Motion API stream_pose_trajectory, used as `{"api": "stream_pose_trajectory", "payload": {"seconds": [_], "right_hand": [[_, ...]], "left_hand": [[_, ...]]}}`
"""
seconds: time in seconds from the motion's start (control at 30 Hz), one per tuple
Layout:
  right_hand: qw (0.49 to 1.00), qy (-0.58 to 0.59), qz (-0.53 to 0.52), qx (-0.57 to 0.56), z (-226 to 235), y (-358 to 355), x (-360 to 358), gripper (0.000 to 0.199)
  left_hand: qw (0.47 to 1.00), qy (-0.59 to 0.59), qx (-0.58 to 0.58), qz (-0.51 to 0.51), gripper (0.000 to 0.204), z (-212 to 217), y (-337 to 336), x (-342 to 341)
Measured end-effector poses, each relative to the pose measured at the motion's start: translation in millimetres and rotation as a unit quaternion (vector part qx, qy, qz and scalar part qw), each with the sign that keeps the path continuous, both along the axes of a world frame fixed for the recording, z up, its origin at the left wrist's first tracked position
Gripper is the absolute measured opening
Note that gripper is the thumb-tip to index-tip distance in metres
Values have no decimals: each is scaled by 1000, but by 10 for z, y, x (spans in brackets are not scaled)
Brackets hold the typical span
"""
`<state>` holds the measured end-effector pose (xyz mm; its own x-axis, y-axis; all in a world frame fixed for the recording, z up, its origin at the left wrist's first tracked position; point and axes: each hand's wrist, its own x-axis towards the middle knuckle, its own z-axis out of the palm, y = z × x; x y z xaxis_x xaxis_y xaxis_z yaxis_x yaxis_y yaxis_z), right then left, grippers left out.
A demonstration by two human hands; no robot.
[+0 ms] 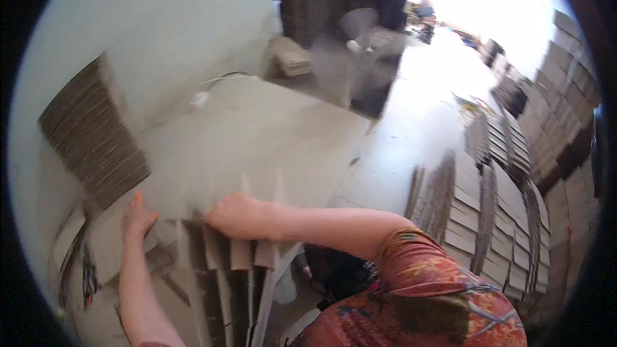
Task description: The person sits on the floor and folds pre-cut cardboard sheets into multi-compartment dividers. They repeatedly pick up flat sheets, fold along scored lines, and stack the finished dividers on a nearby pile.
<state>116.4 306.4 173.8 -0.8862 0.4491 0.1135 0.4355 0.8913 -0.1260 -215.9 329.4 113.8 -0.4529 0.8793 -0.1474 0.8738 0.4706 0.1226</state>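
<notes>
My right hand (236, 216) is closed like a fist at the top of a slotted cardboard piece (212, 250), and its fingertips are hidden. More tall cardboard strips (265, 254) stand side by side under my right forearm, with gaps between them. To the left, my left hand (137, 217) rests with its fingers apart on a flat cardboard sheet (106, 244). Orange shows at two of its fingertips. Between the hands, the cardboard is slightly blurred.
A pale table (276, 128) spreads ahead, with a tall stack of cardboard (96, 128) by the wall. A fan (353, 45) stands beyond it. Cardboard stacks (495, 205) line the floor at right. A small white object (200, 99) with a cord lies on the table.
</notes>
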Motion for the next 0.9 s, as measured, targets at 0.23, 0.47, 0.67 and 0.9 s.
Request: {"api": "stream_pose_trajectory", "payload": {"seconds": [0.23,0.47,0.67,0.9], "right_hand": [[993,106,27,52,-300,316,-62,11],[998,45,14,49,-127,594,-257,12],[997,50,-43,49,-338,1106,-190,13],[990,87,-101,54,27,794,-37,37]], "left_hand": [[996,77,4,38,82,18,-61,133],[998,42,43,-13,86,-104,-419,-172],[985,-63,122,-103,89,-22,-997,75],[956,81,185,-211,87,-559,-1598,-298]]}}
